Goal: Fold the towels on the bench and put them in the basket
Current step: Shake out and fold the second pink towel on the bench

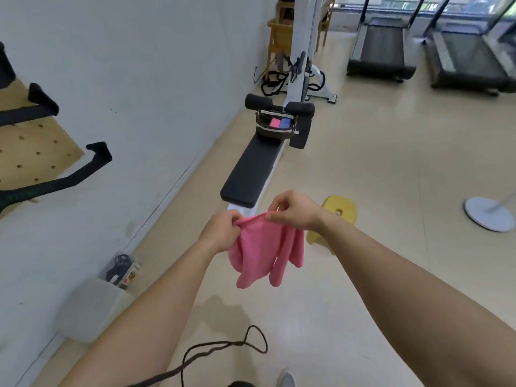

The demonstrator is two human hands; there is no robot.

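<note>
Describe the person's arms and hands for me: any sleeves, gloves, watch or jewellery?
The left forearm and right forearm are bare to the frame's edge, with no sleeves in view. The left hand and right hand wear no gloves. No watch, bracelet or ring shows.

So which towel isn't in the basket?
The hanging pink towel, pinched by left hand and right hand; pink roll and blue roll lie in the basket.
</note>
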